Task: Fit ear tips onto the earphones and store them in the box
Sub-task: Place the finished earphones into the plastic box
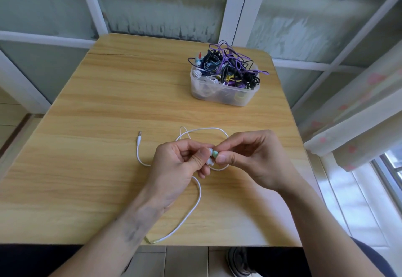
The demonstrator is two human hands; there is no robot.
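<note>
Now left hand fingers grip white earbud; right hand fingers pinch green ear tip, axis sideways.

Soft, even daylight fills the scene, coming through the frosted window panes from twelve to three o'clock. The wooden table is evenly lit, without glare; shadows are faint (a thin one beside the white cable). The brightest patch, nearly washed out, sits at four o'clock. Wide-angle distortion bends the window frames outward toward the edges, where detail is smeared.
</note>
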